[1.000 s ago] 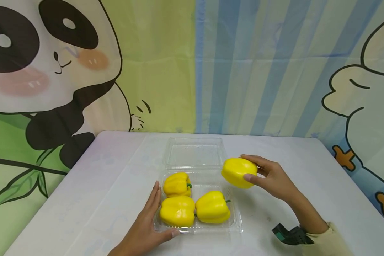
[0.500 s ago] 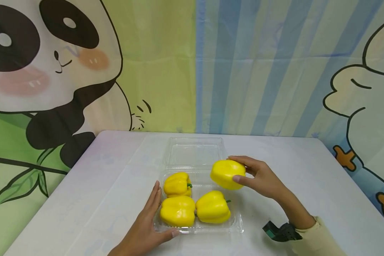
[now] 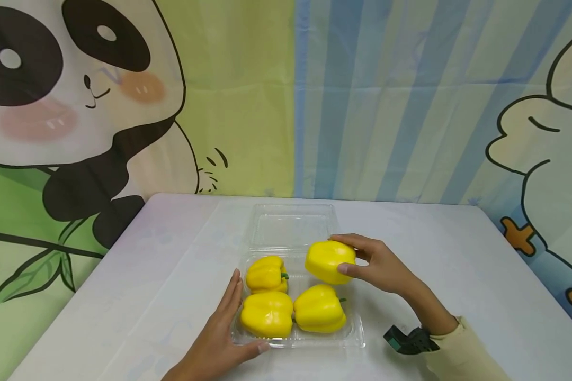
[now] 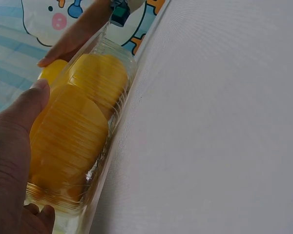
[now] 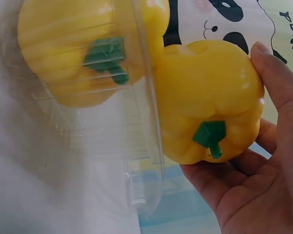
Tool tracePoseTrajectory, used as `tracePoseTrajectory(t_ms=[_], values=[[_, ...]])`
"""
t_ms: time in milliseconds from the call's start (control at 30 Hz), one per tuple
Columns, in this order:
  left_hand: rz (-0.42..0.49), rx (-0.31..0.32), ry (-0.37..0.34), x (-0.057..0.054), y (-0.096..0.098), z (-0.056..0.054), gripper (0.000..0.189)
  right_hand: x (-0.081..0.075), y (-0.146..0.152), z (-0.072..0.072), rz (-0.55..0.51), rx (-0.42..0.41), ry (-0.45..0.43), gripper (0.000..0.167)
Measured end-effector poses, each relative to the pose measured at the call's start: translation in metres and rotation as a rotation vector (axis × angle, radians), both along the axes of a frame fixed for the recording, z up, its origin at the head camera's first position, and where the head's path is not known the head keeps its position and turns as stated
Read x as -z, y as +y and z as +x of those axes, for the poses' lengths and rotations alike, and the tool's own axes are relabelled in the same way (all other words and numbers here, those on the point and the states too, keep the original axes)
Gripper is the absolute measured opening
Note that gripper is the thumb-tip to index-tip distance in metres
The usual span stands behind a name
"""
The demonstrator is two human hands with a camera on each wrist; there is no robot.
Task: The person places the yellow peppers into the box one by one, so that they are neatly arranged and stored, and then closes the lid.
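Observation:
My right hand (image 3: 378, 264) grips a yellow bell pepper (image 3: 329, 262) between thumb and fingers, raised over the back right part of a clear plastic clamshell box (image 3: 314, 341). In the right wrist view, the green stem (image 5: 210, 136) of this held pepper faces the camera. Three more yellow peppers lie in the box: one at back left (image 3: 266, 274), one at front left (image 3: 267, 315), one at front right (image 3: 319, 308). Against the box's left side rests my left hand (image 3: 216, 330), its fingers straight and its thumb along the front rim.
The box's transparent lid (image 3: 293, 227) lies folded back behind it on the white table (image 3: 148, 296). A curtain (image 3: 248, 106) printed with a panda and stripes hangs behind the table. A dark device (image 3: 410, 339) is strapped at the right wrist.
My right hand has carried the held pepper leftward, from beside the box to over its back right part. The left hand and the other peppers have stayed in place.

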State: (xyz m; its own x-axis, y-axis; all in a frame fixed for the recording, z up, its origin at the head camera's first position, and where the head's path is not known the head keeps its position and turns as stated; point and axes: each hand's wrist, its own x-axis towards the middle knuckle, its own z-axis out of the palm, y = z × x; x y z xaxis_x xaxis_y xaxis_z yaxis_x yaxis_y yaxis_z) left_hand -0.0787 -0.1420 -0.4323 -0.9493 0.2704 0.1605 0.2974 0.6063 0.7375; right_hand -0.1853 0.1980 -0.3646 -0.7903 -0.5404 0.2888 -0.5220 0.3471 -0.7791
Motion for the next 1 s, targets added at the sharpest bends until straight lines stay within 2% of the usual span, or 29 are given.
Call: tracePoseTrajectory(t_ms=[367,600,733,1000], values=[[0.001,0.001,0.021,-0.001,-0.001,0.001,0.117,0.002,-0.009,-0.005,0.02,0.003,-0.05,0.055],[0.014,0.0,-0.018,-0.002,0.0,0.0,0.118,0.004,-0.011,-0.005,0.055,0.017,-0.058,0.056],[0.003,-0.003,-0.012,-0.002,0.001,0.0,0.119,0.006,-0.012,-0.005,0.073,0.025,-0.052,0.056],[0.003,-0.008,-0.002,-0.002,0.0,0.0,0.12,0.012,-0.018,-0.004,0.077,-0.024,-0.069,0.057]])
